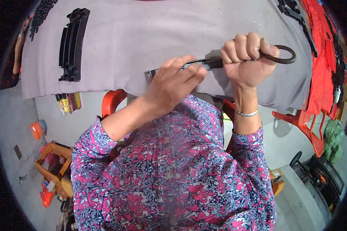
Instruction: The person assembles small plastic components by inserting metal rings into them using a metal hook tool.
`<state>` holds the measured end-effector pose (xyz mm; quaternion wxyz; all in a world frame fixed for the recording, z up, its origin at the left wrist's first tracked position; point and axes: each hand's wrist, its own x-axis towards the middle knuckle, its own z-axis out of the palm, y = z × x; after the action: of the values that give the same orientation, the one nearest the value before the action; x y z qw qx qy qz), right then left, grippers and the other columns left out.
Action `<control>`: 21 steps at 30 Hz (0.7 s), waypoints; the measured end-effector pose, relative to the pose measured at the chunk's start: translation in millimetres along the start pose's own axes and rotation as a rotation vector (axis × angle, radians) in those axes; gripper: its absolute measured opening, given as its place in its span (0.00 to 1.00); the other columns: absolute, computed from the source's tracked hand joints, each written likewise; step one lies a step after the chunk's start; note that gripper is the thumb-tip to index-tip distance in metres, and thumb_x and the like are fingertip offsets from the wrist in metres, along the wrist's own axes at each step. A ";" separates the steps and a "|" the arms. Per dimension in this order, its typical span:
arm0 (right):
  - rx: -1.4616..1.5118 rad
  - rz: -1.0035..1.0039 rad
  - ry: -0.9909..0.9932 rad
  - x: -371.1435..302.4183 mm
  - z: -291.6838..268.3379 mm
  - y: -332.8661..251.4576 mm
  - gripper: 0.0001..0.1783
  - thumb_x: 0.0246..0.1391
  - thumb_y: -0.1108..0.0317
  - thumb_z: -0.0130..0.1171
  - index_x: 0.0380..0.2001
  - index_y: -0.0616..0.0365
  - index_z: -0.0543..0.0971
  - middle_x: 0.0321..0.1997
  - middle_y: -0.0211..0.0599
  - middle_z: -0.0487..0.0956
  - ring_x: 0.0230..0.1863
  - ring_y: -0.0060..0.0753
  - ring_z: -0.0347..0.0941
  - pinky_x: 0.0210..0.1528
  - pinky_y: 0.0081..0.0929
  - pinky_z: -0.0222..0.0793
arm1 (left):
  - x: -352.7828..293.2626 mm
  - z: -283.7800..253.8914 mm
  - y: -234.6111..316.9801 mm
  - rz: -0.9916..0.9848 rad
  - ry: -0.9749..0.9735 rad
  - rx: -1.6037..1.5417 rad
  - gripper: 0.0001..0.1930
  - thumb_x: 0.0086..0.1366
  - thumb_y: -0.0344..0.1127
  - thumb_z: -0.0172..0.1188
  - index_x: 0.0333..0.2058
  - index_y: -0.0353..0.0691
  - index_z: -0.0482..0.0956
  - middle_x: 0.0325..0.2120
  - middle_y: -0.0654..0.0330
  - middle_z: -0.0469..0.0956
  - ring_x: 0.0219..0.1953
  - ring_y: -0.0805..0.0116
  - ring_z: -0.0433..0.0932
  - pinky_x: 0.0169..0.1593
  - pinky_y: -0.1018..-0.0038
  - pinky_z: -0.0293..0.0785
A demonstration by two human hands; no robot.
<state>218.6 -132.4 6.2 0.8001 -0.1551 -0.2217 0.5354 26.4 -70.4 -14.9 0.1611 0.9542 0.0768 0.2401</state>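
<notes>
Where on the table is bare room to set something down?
Bare cloth lies between the black part and left hand, and beyond that hand. Crowded: far-left corner, with a dark pile; far-right corner, with black pieces; around the right hand, gripping a tool.

Ringed tool (283,61) part-hidden in right hand (248,57); black pile (43,16) cropped
</notes>
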 end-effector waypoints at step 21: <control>0.062 -0.016 -0.014 1.5 -9.9 0.6 0.28 0.57 0.43 0.44 0.12 0.46 0.53 0.12 0.20 0.48 0.15 0.20 0.38 0.16 0.24 0.34 | 1.1 2.0 -0.4 0.016 0.039 -0.003 0.15 0.57 0.31 0.59 0.45 0.41 0.79 0.44 0.63 0.77 0.51 0.61 0.74 0.51 0.65 0.71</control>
<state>223.8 -130.8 -2.3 0.8073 -0.1246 -0.2119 0.5366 28.3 -70.4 -16.3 0.1591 0.9496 0.0720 0.2601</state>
